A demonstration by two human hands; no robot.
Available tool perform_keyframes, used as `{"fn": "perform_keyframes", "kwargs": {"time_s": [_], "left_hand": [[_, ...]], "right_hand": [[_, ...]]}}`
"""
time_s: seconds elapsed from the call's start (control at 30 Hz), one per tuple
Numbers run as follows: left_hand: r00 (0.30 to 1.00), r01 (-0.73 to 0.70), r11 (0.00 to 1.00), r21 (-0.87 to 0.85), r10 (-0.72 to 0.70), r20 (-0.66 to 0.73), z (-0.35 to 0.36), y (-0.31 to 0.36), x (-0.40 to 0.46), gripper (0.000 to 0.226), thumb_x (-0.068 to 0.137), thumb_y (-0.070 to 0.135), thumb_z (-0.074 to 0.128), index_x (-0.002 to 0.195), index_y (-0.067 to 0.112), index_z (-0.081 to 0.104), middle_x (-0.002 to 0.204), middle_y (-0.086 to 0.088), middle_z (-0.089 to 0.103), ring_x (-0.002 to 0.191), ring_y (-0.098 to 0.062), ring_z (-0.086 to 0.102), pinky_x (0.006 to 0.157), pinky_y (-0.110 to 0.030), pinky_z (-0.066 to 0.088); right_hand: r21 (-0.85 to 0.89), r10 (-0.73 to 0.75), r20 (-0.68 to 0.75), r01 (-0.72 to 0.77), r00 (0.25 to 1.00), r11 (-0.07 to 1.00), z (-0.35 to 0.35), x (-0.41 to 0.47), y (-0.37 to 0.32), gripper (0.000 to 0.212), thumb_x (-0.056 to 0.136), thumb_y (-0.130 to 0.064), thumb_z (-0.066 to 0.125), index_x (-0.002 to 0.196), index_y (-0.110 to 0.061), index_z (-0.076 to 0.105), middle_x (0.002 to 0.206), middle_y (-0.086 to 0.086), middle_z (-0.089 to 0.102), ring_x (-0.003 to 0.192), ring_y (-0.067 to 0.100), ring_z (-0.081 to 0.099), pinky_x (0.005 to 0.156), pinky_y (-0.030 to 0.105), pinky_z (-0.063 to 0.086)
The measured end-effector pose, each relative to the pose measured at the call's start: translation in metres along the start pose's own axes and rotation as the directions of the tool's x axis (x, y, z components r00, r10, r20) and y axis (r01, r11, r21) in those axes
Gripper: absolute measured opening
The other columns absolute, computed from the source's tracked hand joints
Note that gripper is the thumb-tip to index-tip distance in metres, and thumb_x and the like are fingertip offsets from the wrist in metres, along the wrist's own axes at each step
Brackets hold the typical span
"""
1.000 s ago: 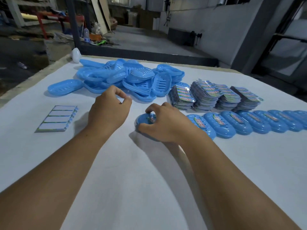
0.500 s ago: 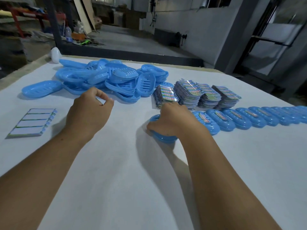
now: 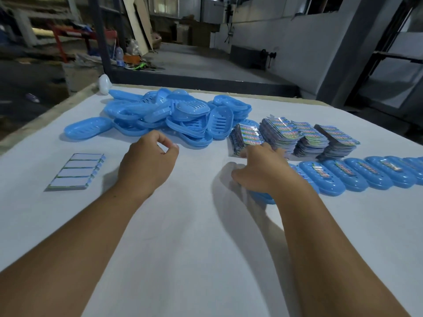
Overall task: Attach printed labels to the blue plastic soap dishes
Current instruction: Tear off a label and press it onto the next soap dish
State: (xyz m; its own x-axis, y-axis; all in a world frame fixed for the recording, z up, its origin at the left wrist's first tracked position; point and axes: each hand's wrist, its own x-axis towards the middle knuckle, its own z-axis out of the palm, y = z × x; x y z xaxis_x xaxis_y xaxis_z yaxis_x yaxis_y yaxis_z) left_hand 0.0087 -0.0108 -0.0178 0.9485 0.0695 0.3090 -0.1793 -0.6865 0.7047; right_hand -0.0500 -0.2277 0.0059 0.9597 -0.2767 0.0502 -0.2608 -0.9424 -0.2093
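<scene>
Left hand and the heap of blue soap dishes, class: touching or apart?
Apart. The head view shows white table between the left hand, curled and empty, and the heap of blue soap dishes behind it.

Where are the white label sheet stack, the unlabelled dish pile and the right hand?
white label sheet stack (image 3: 76,171): head view, on the top sheet.
unlabelled dish pile (image 3: 192,108): head view, on an upturned slotted dish.
right hand (image 3: 261,171): head view, on its back.
</scene>
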Motion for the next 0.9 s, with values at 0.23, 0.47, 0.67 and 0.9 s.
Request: {"fn": "perform_keyframes", "kwargs": {"time_s": [0.23,0.47,0.67,0.9], "left_hand": [[0.998,-0.061,0.995,0.077,0.063,-0.028,0.001,-0.002,-0.002,0.012,0.092,0.038,0.061,0.085,0.028,0.059,0.072,0.01,0.061,0.078,-0.022,0.06,0.073,-0.035,0.05],[0.931,-0.326,0.882,0.34,0.362,-0.048,0.004,0.01,0.023,0.02,0.098,0.018,0.056,0.116,0.023,0.064,0.12,0.003,0.059,0.095,-0.023,0.065,0.072,-0.035,0.048],[0.91,-0.399,0.715,0.574,0.387,0.151,0.006,0.025,0.064,0.042,0.096,0.012,0.063,0.134,0.026,0.052,0.132,0.004,0.053,0.103,-0.025,0.063,0.077,-0.04,0.052],[0.875,-0.453,0.566,0.688,0.428,0.225,0.007,0.029,0.073,0.019,0.098,0.016,0.06,0.114,0.022,0.053,0.107,0.0,0.062,0.089,-0.021,0.052,0.07,-0.036,0.047]], "right_hand": [[0.22,-0.236,-0.172,0.271,0.956,0.937,0.019,0.001,-0.03,0.038,0.09,-0.042,0.064,0.124,-0.026,0.07,0.121,-0.008,0.07,0.118,0.021,0.056,0.097,0.032,0.044],[0.356,-0.309,-0.189,0.359,0.932,0.863,0.03,0.003,-0.042,0.027,0.088,-0.039,0.067,0.113,-0.029,0.072,0.099,-0.018,0.063,0.084,0.003,0.055,0.078,0.025,0.04],[0.386,-0.334,-0.218,0.395,0.917,0.834,0.03,0.005,-0.04,0.026,0.09,-0.035,0.069,0.115,-0.028,0.071,0.101,-0.015,0.063,0.083,0.003,0.054,0.073,0.022,0.037],[0.422,-0.339,-0.237,0.411,0.91,0.808,0.031,0.008,-0.039,0.025,0.091,-0.033,0.07,0.116,-0.028,0.07,0.098,-0.017,0.062,0.08,-0.007,0.05,0.068,0.007,0.035]]}}
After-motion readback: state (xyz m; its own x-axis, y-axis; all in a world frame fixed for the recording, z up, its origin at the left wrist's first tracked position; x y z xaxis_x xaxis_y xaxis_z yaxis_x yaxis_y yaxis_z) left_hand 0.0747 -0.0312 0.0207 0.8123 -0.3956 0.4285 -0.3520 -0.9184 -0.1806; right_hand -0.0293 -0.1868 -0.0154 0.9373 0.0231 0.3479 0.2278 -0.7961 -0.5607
